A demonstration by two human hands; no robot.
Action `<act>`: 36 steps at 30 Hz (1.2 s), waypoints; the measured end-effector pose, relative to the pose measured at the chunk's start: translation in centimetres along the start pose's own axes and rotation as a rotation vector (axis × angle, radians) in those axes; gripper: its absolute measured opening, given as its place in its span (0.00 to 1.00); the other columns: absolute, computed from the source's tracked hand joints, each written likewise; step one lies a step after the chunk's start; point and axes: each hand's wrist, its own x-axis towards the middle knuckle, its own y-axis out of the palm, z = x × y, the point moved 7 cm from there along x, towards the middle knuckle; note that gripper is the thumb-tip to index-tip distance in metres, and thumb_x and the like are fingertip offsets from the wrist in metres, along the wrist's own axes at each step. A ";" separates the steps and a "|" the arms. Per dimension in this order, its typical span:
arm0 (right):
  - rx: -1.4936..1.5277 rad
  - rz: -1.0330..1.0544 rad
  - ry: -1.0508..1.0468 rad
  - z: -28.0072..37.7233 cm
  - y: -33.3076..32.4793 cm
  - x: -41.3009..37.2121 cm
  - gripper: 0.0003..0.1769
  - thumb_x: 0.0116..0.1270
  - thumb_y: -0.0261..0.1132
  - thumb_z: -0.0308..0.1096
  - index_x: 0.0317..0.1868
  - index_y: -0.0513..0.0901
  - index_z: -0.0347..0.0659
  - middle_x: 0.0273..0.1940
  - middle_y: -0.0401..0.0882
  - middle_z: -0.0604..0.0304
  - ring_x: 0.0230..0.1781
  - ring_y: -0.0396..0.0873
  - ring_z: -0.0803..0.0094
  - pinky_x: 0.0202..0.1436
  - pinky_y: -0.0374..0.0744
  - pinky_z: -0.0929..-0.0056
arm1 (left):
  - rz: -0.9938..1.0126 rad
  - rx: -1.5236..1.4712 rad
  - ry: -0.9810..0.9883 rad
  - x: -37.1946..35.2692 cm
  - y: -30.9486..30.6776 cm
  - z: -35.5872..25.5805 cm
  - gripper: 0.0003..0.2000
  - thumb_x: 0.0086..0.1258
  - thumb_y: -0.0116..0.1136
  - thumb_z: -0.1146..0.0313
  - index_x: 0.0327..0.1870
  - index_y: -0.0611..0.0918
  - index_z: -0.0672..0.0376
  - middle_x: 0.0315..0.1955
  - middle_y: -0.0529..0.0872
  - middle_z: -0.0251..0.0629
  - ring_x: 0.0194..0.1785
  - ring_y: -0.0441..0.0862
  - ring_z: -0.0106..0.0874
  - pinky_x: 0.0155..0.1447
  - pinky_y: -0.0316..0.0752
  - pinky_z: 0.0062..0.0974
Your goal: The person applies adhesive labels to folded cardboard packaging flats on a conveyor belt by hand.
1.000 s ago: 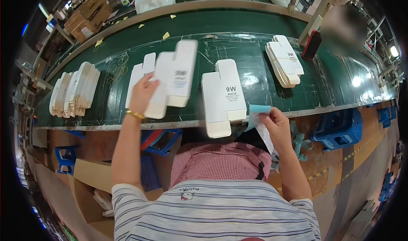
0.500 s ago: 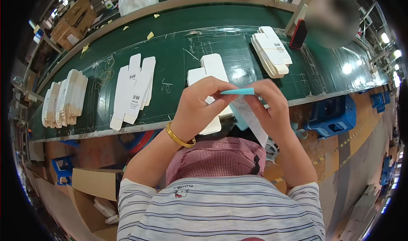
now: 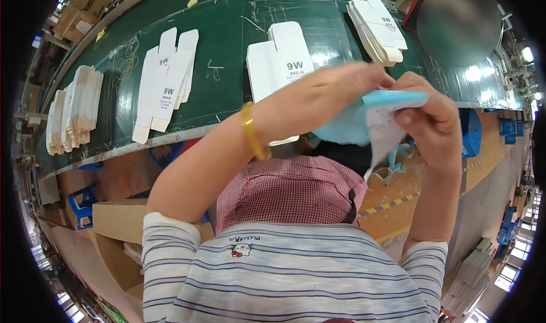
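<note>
My right hand [image 3: 435,118] pinches the edge of a light blue item [image 3: 347,122] with a strip of white, printed paper [image 3: 385,130] hanging from it. Beside it, my left hand [image 3: 318,98], with a gold bracelet at the wrist, reaches across to the same edge, its fingertips at the blue item's upper side. Behind my left hand lies a pile of flat white cartons [image 3: 278,58] marked 9W. Another flat pile of 9W cartons [image 3: 165,84] is farther left on the green table [image 3: 222,27].
Upright bundled cartons [image 3: 79,107] stand at the table's left end. A banded carton stack [image 3: 378,30] lies at the back right, near a red-edged phone [image 3: 415,10]. Below are an open cardboard box [image 3: 122,220] and a blue stool [image 3: 83,206].
Both hands have moved right with the blue item, which now shows more of its surface. My left hand has reached further across. The view has shifted, so the table sits higher.
</note>
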 end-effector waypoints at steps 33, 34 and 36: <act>-0.052 0.185 0.400 -5.1 2.2 -2.5 0.12 0.68 0.66 0.35 0.31 0.82 0.34 0.24 0.75 0.68 0.26 0.69 0.82 0.30 0.69 0.78 | -0.029 0.203 -0.231 -1.6 2.1 2.8 0.11 0.77 0.50 0.64 0.36 0.79 0.62 0.27 0.76 0.27 0.33 0.70 0.17 0.37 0.68 0.19; -0.079 0.173 0.316 -4.7 2.1 -2.5 0.11 0.68 0.66 0.34 0.32 0.82 0.34 0.24 0.76 0.67 0.26 0.70 0.82 0.30 0.69 0.78 | -0.089 0.130 -0.288 -2.0 2.2 3.5 0.12 0.77 0.50 0.64 0.36 0.79 0.62 0.27 0.76 0.26 0.33 0.70 0.17 0.37 0.68 0.19; -0.135 0.150 0.144 -3.9 2.0 -2.9 0.10 0.68 0.65 0.33 0.32 0.82 0.34 0.25 0.77 0.66 0.26 0.71 0.82 0.30 0.70 0.77 | -0.212 -0.016 -0.396 -2.8 2.3 4.8 0.12 0.77 0.50 0.63 0.36 0.79 0.61 0.27 0.76 0.25 0.33 0.70 0.16 0.38 0.68 0.19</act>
